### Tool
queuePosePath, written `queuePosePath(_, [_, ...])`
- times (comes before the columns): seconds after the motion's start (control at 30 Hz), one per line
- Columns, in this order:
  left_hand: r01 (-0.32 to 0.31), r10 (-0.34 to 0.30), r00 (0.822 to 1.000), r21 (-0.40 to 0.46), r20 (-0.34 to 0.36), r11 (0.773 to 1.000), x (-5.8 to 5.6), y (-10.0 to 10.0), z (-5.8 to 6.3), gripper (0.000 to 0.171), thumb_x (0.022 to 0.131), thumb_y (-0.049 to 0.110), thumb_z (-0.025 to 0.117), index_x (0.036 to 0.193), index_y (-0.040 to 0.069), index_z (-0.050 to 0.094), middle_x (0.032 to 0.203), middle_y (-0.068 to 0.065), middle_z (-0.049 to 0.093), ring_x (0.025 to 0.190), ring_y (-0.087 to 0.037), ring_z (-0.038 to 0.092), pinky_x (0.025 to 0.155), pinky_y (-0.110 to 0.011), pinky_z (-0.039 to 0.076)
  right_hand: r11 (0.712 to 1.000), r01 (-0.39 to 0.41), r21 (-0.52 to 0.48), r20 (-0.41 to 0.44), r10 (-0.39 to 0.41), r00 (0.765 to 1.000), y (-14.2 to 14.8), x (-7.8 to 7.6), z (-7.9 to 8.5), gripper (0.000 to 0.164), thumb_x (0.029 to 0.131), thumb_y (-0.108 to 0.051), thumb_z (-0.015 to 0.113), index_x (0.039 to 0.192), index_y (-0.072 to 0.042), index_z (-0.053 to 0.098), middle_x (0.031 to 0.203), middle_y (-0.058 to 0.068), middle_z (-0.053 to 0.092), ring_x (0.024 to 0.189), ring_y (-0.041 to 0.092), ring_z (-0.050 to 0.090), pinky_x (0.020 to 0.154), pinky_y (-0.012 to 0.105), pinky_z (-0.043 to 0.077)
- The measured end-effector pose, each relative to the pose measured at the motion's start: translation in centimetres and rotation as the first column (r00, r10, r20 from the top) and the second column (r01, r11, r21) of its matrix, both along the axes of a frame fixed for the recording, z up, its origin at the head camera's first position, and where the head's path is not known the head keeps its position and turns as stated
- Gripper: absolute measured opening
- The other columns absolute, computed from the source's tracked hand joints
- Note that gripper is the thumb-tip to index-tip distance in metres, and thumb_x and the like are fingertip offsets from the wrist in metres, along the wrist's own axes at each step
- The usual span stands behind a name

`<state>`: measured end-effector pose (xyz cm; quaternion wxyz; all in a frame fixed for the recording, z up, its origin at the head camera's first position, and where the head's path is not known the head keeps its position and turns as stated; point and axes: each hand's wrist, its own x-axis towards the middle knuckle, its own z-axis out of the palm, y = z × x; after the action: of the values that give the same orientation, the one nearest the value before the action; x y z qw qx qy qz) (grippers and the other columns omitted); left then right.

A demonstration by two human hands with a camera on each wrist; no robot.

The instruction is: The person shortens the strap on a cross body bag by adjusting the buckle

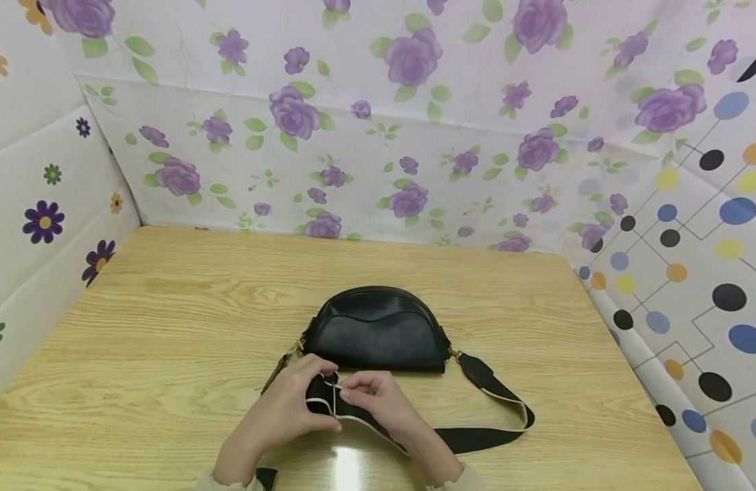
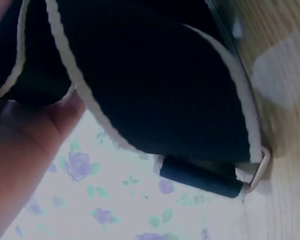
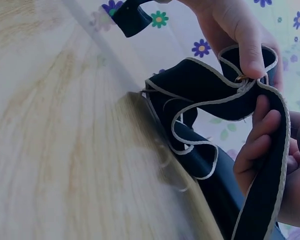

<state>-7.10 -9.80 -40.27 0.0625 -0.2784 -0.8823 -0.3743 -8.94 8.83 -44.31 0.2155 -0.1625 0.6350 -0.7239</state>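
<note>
A black half-moon handbag lies on the table, just beyond both hands. Its black strap, edged in white, runs from a clasp at the bag's right side round to the hands. My left hand holds a loop of this strap between thumb and fingers, beside a thin metal slide buckle. On the buckle's other side, my right hand pinches the strap with bent fingers. The left wrist view shows the strap's folds close up, with a metal loop at a folded end. Folds partly hide the buckle in the right wrist view.
The wood-grain table extends around the bag. Behind it hangs a purple-flowered cloth, and a dotted cloth lines the right side. A dark strap piece shows near the left sleeve.
</note>
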Motion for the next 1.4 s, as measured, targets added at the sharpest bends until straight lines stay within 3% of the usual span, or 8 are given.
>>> queuePosePath(0.1, [-0.092,0.086,0.994,-0.103,-0.063,0.990,0.18,0.02,0.20,0.058,0.050,0.042,0.082,0.094,0.010,0.062,0.090,0.005,0.058,0.085,-0.015,0.055,0.073,-0.035,0.045,1.000,0.008,0.007,-0.005,-0.008,1.000,0.17,-0.05,0.18,0.027,0.084,-0.001,0.057,0.098,0.022,0.053,0.082,-0.004,0.063,0.073,0.005,0.058,0.066,0.019,0.046])
queuePosePath(0.2, [-0.137,0.111,0.985,-0.197,-0.134,0.971,0.31,-0.01,0.40,0.056,0.048,0.052,0.079,0.086,0.012,0.065,0.082,0.008,0.060,0.077,-0.012,0.055,0.065,-0.032,0.045,1.000,0.008,0.013,-0.015,-0.008,1.000,0.21,0.00,0.29,0.026,0.084,0.001,0.058,0.099,0.022,0.053,0.083,-0.003,0.063,0.074,0.006,0.059,0.066,0.019,0.046])
queuePosePath(0.4, [-0.074,0.047,0.994,-0.272,-0.102,0.959,0.37,0.00,0.83,0.052,0.052,0.050,0.078,0.084,0.011,0.069,0.079,0.006,0.062,0.074,-0.013,0.055,0.064,-0.034,0.044,0.999,0.005,0.032,-0.033,-0.004,0.999,0.01,0.27,0.47,0.024,0.083,0.002,0.058,0.096,0.022,0.054,0.087,0.003,0.064,0.075,0.005,0.059,0.065,0.019,0.046])
queuePosePath(0.7, [-0.006,0.006,1.000,-0.233,-0.003,0.973,0.23,0.07,0.88,0.053,0.052,0.038,0.082,0.089,0.004,0.068,0.081,0.001,0.064,0.076,-0.016,0.057,0.071,-0.036,0.045,0.999,-0.002,0.042,-0.040,0.004,0.999,0.05,0.24,0.36,0.024,0.083,0.002,0.058,0.096,0.022,0.055,0.089,0.003,0.063,0.076,0.005,0.058,0.067,0.019,0.046])
queuePosePath(1.07, [0.023,-0.036,0.998,-0.233,-0.052,0.972,0.28,0.53,0.75,0.048,0.051,0.039,0.082,0.085,0.008,0.069,0.079,0.004,0.064,0.076,-0.013,0.057,0.075,-0.035,0.044,1.000,-0.007,0.028,0.004,0.007,1.000,-0.20,0.50,0.52,0.013,0.081,0.003,0.060,0.082,0.014,0.054,0.068,-0.005,0.062,0.067,0.004,0.057,0.063,0.019,0.045])
queuePosePath(1.4, [0.041,-0.047,0.999,-0.207,-0.025,0.977,0.28,0.23,0.72,0.044,0.057,0.043,0.079,0.085,0.011,0.071,0.078,0.007,0.065,0.068,-0.006,0.055,0.057,-0.025,0.044,0.999,-0.028,0.035,0.032,0.027,0.999,0.03,0.31,0.43,0.028,0.083,-0.005,0.060,0.095,0.019,0.051,0.075,-0.004,0.064,0.074,0.007,0.059,0.070,0.023,0.046])
